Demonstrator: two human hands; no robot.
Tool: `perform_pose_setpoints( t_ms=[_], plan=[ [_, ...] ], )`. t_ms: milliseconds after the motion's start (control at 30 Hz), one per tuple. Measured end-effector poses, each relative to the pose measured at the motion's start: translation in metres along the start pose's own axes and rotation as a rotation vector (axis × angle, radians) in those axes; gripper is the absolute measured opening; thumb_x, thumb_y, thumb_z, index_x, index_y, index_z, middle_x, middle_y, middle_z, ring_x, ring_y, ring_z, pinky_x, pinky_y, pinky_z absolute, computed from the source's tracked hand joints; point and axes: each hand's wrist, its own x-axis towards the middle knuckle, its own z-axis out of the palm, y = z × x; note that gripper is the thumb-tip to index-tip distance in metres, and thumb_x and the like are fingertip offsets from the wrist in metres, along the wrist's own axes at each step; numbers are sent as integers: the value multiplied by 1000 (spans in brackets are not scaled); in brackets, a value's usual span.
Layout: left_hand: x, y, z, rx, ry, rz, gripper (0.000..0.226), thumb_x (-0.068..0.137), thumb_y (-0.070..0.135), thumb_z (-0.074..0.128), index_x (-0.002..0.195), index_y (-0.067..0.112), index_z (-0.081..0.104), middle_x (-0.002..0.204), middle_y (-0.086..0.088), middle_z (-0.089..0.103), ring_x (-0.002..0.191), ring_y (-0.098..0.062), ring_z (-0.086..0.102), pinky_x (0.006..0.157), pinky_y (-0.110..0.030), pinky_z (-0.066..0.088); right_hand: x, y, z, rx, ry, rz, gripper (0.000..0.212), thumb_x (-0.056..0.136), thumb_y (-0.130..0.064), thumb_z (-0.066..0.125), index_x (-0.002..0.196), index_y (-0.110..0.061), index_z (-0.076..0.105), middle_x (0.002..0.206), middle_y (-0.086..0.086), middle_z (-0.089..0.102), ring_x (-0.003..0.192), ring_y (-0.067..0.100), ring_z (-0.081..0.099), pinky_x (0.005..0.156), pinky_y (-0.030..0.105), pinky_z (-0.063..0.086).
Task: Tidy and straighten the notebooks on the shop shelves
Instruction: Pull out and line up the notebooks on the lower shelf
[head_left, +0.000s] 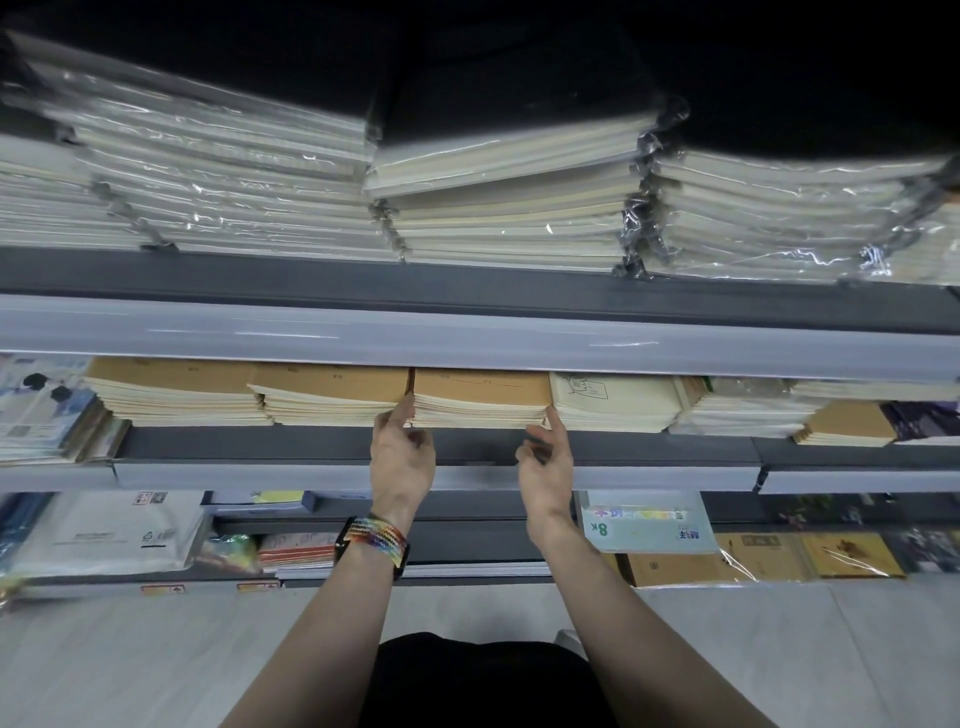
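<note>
Head view is being filled by shop shelving, and both bare hands are being raised to the middle shelf (311, 442). A stack of brown-covered notebooks (480, 396) is lying on that shelf, directly under the pale price rail (467, 338) of the shelf above, and it is being flanked by the two hands. Its left front corner is being touched by one straightened digit of the left hand (402, 456), and its right front corner is being touched by the extended forefinger of the right hand (545, 463). Nothing is being gripped by either hand: the other fingers of each are being held loosely curled in front of the shelf edge. A braided multicoloured band (376, 538) is being worn on the left wrist. The stack is being bordered on the left, just beside it, by a second brown stack (332, 395), and on the right by a cream stack with a line drawing on its cover (613, 402). Film-wrapped notebook piles (234, 171) are being stored on the upper shelf, several lying askew. A pale pad marked 8K (644, 522) is being displayed on the lower shelf.
</note>
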Motion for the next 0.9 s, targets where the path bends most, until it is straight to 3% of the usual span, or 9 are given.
perform_pose_setpoints(
  t_ms=[133,267,567,700,800,900],
  plan=[
    [1,0,-2,78,-5,27,49,96,6,55,143,20,50,141,-6,43,91,-29,68,88,-45,58,-2,-2,-1,19,-8,12,63,96,3,55,147,-32,42,115,-2,61,107,11,57,103,27,45],
    [2,-1,-4,78,-1,22,48,94,7,57,140,20,53,139,-5,43,84,-27,69,85,-46,59,-2,-4,-3,15,-9,18,61,97,3,54,147,-32,44,117,-1,61,106,11,57,97,22,44],
    [-3,4,-11,-37,26,-2,42,92,3,62,131,20,57,132,-6,51,76,-6,62,92,-39,57,-8,-10,-3,40,6,43,57,98,2,54,142,-33,47,115,-1,63,100,6,57,98,22,44],
    [-8,6,-14,-109,-6,-14,41,94,4,59,133,18,56,134,-1,51,82,-3,61,93,-23,51,-10,-14,-6,51,19,45,53,97,3,55,136,-33,51,116,2,64,103,11,59,98,26,49],
    [-13,8,-11,-176,-49,-3,38,94,4,60,130,16,57,136,-1,53,95,-10,63,91,-17,47,-11,-18,-7,77,37,49,51,97,3,54,128,-37,53,113,1,65,106,13,60,104,36,50],
    [-16,7,-8,-226,-98,-7,39,94,4,61,131,17,57,135,-1,55,102,-12,62,78,-2,45,-13,-21,-10,102,59,43,48,97,3,54,128,-34,56,113,3,65,103,9,60,105,38,49]
  ],
)
